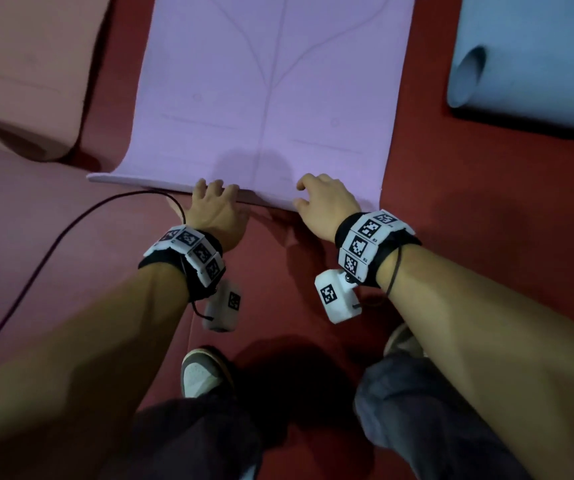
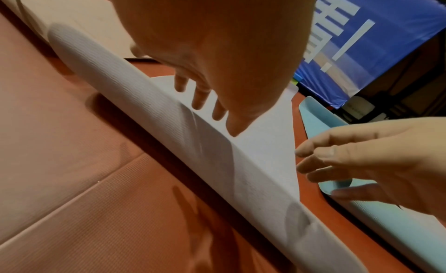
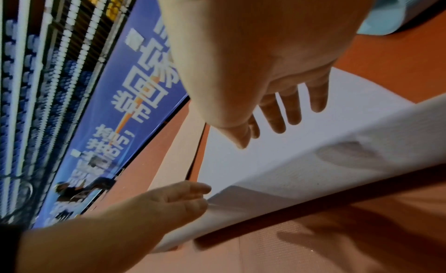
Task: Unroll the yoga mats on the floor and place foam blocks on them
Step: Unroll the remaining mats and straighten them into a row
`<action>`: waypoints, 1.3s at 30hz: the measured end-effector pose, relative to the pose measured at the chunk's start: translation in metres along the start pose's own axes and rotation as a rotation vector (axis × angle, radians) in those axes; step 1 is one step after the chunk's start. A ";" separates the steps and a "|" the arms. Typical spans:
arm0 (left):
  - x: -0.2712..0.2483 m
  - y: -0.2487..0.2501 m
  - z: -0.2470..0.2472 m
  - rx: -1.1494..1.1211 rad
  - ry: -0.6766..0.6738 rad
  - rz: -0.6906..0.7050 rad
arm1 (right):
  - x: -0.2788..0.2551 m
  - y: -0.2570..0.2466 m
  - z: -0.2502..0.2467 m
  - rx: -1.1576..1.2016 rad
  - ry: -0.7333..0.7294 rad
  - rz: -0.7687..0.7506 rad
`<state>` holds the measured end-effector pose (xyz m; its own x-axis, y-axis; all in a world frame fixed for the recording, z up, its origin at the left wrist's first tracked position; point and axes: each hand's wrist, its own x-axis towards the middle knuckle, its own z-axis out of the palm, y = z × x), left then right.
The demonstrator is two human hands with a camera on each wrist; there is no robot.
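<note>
A person bends over a red padded floor point(image 1: 452, 202), both bare forearms reaching forward, each wrist wearing a band of black-and-white square markers. Shoes and dark trousers show at the bottom of the head view.

A purple yoga mat point(image 1: 271, 81) lies unrolled on the floor, running away from the person. Its near end curls up slightly off the floor, most clearly at the left corner.

The left hand point(image 1: 214, 207) rests on that near edge, left of the mat's centre line. Its fingers are spread and nearly straight, fingertips point(image 2: 199, 102) pressing down on the mat's top surface. It is not wrapped around anything.

The right hand point(image 1: 323, 199) sits at the same edge, nearer the mat's right corner. Its fingers point(image 3: 293, 113) are also extended and slightly fanned, tips lying over the mat surface. The thumb points toward the left hand. Whether the fingertips actually touch the mat or hover just above it cannot be told. It grips nothing.

To the right, well apart from the purple mat, a light blue yoga mat point(image 1: 535, 53) lies with its near end still curled into a loose roll. To the left lies a pink yoga mat point(image 1: 26, 64), its near end also curled. A thin black cable point(image 1: 53, 242) trails across the floor from the left wrist.
</note>
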<state>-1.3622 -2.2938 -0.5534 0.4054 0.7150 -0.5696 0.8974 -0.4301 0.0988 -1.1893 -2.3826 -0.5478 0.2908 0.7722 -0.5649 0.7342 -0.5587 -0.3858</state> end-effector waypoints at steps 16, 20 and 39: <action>-0.120 0.108 -0.244 -0.015 -0.135 0.024 | -0.152 -0.039 -0.248 0.369 0.031 0.220; -0.161 0.152 -0.367 -0.065 -0.074 0.078 | -0.204 -0.069 -0.361 0.459 0.132 0.241; -0.174 0.492 -0.699 -0.268 0.198 0.268 | -0.268 0.061 -0.781 0.756 0.471 0.167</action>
<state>-0.8695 -2.2445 0.1652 0.6327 0.7005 -0.3301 0.7587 -0.4754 0.4455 -0.7431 -2.3876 0.1499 0.7001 0.6146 -0.3634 0.1100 -0.5957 -0.7956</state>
